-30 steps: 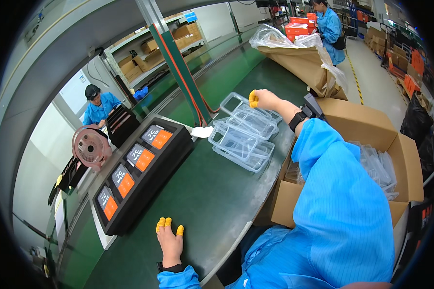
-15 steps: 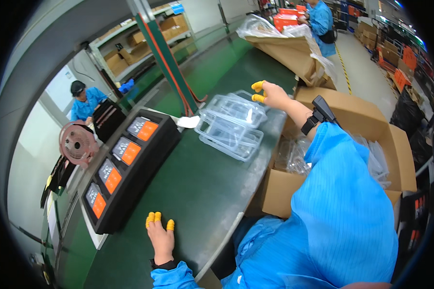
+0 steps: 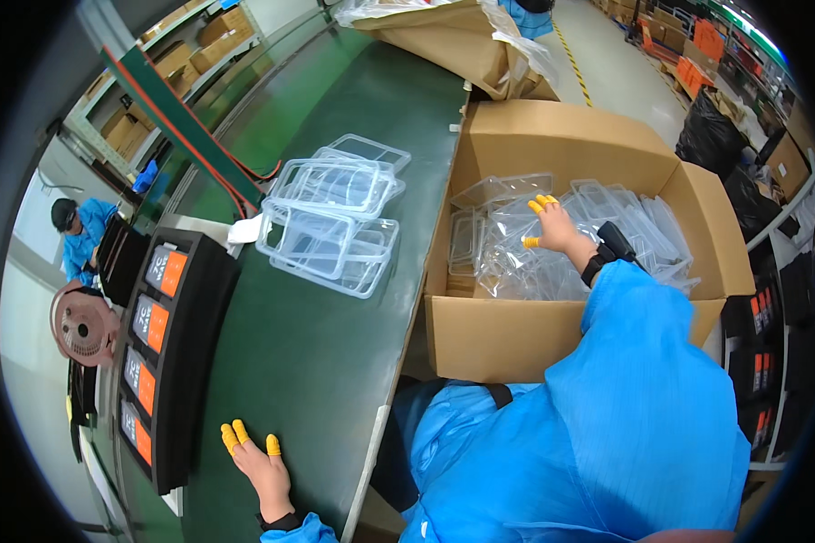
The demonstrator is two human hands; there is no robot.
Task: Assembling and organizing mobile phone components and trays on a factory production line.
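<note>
My right hand point(image 3: 557, 228), with yellow finger cots on some fingertips, reaches over clear plastic cases point(image 3: 516, 262) piled inside a cardboard box point(image 3: 507, 337). Its fingers are apart and nothing shows between them; whether they touch the pile I cannot tell. Yellow finger cots also cover fingertips of my left hand point(image 3: 264, 472), which rests with spread fingers on the green bench point(image 3: 290, 362). Farther up the bench lies a loose stack of clear plastic cases point(image 3: 330, 240), apart from both hands.
Left of my left hand stands a long black holder point(image 3: 204, 312) with several orange-and-grey packs point(image 3: 145, 387). Behind it are a pink fan point(image 3: 86, 328) and a co-worker point(image 3: 86, 240). A green post point(image 3: 177, 127) rises beside the bench. A brown paper-lined bundle point(image 3: 453, 45) sits at the far end.
My view has turned to the right. My right hand has moved from beside the case stack on the bench to over the cardboard box. My left hand stays on the bench.
</note>
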